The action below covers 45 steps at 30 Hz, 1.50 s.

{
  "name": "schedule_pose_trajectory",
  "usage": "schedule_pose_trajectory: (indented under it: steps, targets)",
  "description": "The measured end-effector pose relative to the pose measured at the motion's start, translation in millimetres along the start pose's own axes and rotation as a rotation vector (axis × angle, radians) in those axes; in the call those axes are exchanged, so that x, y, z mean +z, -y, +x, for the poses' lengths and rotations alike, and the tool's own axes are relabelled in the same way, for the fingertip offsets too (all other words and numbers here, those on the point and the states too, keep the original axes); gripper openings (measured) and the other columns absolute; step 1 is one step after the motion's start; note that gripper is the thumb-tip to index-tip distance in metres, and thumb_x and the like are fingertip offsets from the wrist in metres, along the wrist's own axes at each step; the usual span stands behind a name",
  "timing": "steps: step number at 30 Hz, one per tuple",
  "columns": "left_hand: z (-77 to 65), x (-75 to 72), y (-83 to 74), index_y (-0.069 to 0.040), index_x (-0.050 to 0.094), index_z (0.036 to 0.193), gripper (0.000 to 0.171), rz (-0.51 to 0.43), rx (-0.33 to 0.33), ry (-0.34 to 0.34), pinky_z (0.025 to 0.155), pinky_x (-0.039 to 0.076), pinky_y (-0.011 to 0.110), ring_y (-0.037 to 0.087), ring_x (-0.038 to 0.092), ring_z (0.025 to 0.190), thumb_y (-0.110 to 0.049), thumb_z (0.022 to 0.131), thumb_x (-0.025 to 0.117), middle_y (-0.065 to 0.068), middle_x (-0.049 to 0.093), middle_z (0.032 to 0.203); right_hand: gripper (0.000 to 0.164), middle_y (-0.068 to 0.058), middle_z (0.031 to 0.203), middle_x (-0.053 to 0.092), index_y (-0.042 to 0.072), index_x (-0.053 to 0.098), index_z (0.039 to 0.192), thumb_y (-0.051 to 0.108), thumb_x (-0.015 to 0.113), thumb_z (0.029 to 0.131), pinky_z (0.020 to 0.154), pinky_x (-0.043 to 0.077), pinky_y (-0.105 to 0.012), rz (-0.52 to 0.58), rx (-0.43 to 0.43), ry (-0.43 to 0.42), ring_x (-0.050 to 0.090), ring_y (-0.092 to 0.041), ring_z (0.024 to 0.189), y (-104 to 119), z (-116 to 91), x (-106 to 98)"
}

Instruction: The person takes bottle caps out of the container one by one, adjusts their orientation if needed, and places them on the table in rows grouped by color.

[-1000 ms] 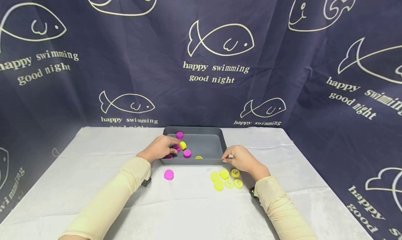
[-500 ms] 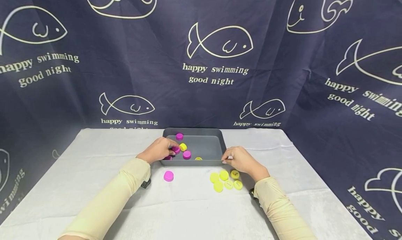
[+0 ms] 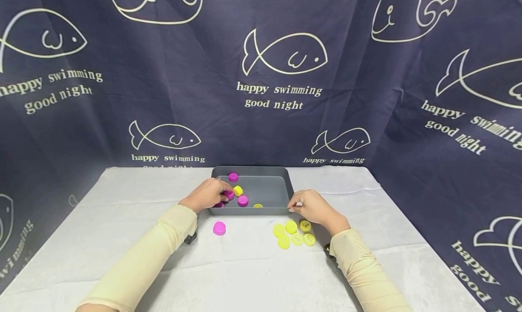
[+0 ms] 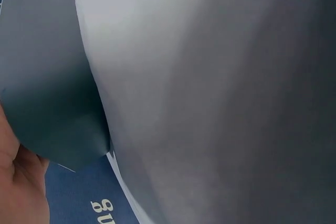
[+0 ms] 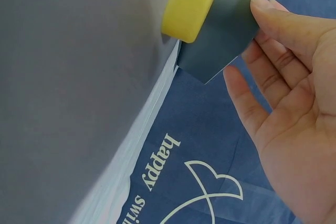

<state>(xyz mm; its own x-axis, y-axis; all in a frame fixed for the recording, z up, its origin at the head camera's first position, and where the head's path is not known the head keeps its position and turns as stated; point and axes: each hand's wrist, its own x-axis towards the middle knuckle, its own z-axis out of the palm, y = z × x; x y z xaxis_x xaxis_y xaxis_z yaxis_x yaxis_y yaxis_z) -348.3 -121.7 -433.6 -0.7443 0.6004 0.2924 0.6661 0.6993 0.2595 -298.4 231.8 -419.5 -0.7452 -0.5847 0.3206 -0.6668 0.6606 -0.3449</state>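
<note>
My left hand (image 3: 205, 194) reaches over the left end of a dark grey tray (image 3: 269, 189). Its thumb and index finger pinch a magenta cap (image 3: 229, 195) inside. A yellow cap (image 3: 238, 191) lies just right of the fingers, and further magenta caps (image 3: 243, 201) are around it. Another yellow cap (image 3: 258, 206) is partly hidden behind the front wall. My right hand (image 3: 311, 205) grips the tray's front right corner between thumb and fingers. In the left wrist view, the tray wall (image 4: 47, 66) covers the left fingertips. The right wrist view shows the thumb against the tray wall (image 5: 231, 24).
Several yellow caps (image 3: 291, 227) lie in a group on the white-covered table (image 3: 244, 275), before the tray's right end. One magenta cap (image 3: 219, 228) lies in front of its left end. A navy fish-print curtain (image 3: 261, 130) stands behind the table.
My left fingertips have drawn slightly left, away from the yellow cap. The right hand keeps its place at the tray corner, and the caps on the table have not moved.
</note>
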Motion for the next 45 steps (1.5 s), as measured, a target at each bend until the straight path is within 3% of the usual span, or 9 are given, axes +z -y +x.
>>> schedule_pose_trajectory:
  steps: [24, 34, 39, 42, 45]
  targets:
    - [-2.8, 0.9, 2.4, -0.010, 0.079, 0.100, 0.023, -0.030, 0.003, -0.024, 0.095, 0.055, 0.037, 0.017, 0.069, 0.101, 0.003, 0.082, 0.074, 0.000, 0.075, 0.100, 0.009, 0.012, 0.081, 0.072, 0.013, 0.079, 0.082, 0.004, 0.079, 0.082, 0.082, 0.058, -0.035, -0.006, 0.024, 0.012, 0.068, -0.009, 0.080, 0.9, -0.1, 0.6]
    - [-16.2, -19.5, -0.7, -0.004, 0.076, 0.110, 0.027, -0.058, 0.048, -0.164, 0.105, 0.049, 0.044, 0.028, 0.065, 0.117, 0.002, 0.085, 0.071, 0.008, 0.072, 0.117, 0.008, 0.008, 0.083, 0.073, 0.013, 0.078, 0.082, 0.005, 0.078, 0.083, 0.082, 0.058, -0.038, -0.024, 0.013, 0.009, 0.069, -0.013, 0.082, 1.5, 0.5, 0.0]
    - [-26.6, -31.1, -10.1, -0.004, 0.076, 0.111, 0.027, -0.130, 0.051, -0.219, 0.102, 0.051, 0.042, 0.026, 0.064, 0.118, 0.003, 0.085, 0.072, 0.007, 0.072, 0.118, 0.009, 0.010, 0.082, 0.072, 0.014, 0.078, 0.082, 0.005, 0.079, 0.082, 0.082, 0.058, -0.038, -0.030, 0.011, 0.001, 0.069, -0.013, 0.082, -0.7, 0.4, 1.1]
    - [-31.8, -36.5, -17.9, -0.003, 0.075, 0.112, 0.027, -0.174, 0.047, -0.232, 0.107, 0.047, 0.044, 0.028, 0.062, 0.120, 0.004, 0.085, 0.071, 0.008, 0.071, 0.120, 0.008, 0.010, 0.081, 0.072, 0.013, 0.078, 0.081, 0.005, 0.079, 0.082, 0.082, 0.058, -0.037, -0.025, 0.008, 0.002, 0.069, -0.014, 0.081, -0.9, 0.7, 1.0]
    - [-37.8, -40.8, -26.8, -0.001, 0.075, 0.112, 0.029, -0.205, 0.086, -0.244, 0.114, 0.038, 0.048, 0.030, 0.061, 0.122, 0.007, 0.084, 0.070, 0.008, 0.071, 0.120, 0.007, 0.010, 0.081, 0.072, 0.013, 0.078, 0.081, 0.006, 0.078, 0.083, 0.082, 0.058, -0.037, -0.026, 0.007, 0.009, 0.069, -0.013, 0.081, -1.1, 1.3, 1.3]
